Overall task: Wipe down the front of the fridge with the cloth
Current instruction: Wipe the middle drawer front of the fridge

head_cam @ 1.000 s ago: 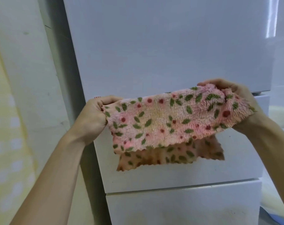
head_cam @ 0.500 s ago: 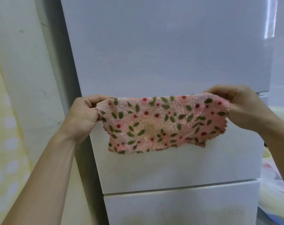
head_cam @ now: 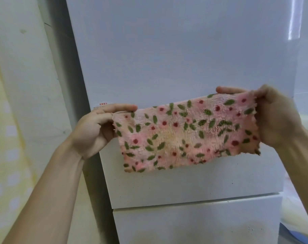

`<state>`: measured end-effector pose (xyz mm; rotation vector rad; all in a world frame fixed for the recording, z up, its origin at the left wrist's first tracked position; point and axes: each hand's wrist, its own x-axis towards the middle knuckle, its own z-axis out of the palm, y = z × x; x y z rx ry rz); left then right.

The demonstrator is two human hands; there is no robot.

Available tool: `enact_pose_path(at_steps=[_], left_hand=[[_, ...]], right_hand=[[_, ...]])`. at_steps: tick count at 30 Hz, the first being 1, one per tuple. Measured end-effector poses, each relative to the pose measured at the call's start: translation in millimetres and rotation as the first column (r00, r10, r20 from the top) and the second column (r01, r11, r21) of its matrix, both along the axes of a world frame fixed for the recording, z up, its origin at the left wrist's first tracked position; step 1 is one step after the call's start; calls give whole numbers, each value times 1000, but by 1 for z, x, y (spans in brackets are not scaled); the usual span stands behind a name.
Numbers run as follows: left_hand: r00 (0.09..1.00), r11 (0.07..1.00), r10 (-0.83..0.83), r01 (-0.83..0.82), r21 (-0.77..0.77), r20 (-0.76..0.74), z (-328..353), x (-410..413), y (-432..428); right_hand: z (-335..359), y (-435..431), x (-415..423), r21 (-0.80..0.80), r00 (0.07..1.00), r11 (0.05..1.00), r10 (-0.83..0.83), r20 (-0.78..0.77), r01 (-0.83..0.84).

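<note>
The fluffy pink leaf-print cloth [head_cam: 186, 132] hangs stretched before the fridge [head_cam: 176, 53] front's middle door — left hand [head_cam: 95, 129] and right hand [head_cam: 278, 118] pinching its upper corners. Light, limp, grippy — likely best bunched in one palm.

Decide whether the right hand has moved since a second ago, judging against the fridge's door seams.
Yes. The right hand has risen slightly, its fingertips now above the seam under the fridge's top door.

There is only one view, from the person's head. It looks forward and slightly down, close to the fridge [head_cam: 167, 50], which fills the frame's centre.
</note>
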<state>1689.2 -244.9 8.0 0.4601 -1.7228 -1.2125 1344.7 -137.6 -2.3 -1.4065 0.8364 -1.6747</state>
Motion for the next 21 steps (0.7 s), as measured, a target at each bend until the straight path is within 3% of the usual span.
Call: enact_pose_path(at_steps=[2, 4, 9, 12, 15, 18, 21], left_hand=[[1000, 999, -4, 5, 38, -30, 0, 0, -1], [999, 998, -11, 13, 63, -45, -1, -1, -2], [997, 987, -61, 68, 145, -57, -4, -3, -5], [978, 985, -120, 96, 145, 173, -12, -16, -7], [894, 984, -178, 174, 46, 411, -22, -38, -2], [828, 956, -226, 289, -46, 513, -21, -54, 12], [812, 948, -202, 303, -99, 547, -16, -65, 22]], right_hand=[[2, 2, 0, -12, 996, 1000, -27, -90, 26], [1, -1, 0, -95, 969, 982, -177, -170, 163], [2, -4, 11, -258, 916, 918, -353, -190, 300], [7, -7, 24, -295, 887, 890, -414, -203, 348], [13, -15, 37, -307, 872, 888, -423, -246, 343], [22, -21, 48, -339, 825, 881, -445, -349, 332], [28, -25, 58, -374, 769, 862, -485, -415, 342]])
